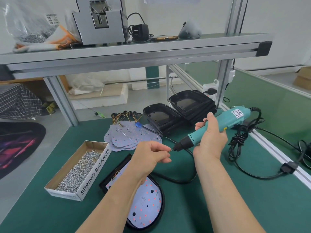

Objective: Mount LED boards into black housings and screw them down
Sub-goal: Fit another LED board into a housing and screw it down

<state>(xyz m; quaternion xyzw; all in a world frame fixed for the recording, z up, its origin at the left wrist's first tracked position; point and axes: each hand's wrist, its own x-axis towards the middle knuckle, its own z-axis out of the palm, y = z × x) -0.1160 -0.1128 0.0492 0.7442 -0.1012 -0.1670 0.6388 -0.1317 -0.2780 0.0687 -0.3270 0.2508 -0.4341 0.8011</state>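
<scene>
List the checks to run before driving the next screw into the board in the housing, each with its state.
1. Right hand grips screwdriver: ok.
2. Left hand pinches the bit: ok.
3. Screw seated on it: cannot tell, fingers hide it.
4. LED board lying in housing: ok.
5. Bit over a board hole: not ok, held in the air beyond the board.
6. Screw box stocked: ok.

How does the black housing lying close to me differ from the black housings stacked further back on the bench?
The near housing holds an LED board; the stacked housings are empty. The near housing lies alone on the green mat; the stacked housings sit nested in two piles. The left forearm hides part of the near housing; the stacked housings are mostly in view. All are black, rounded and open side up.
</scene>
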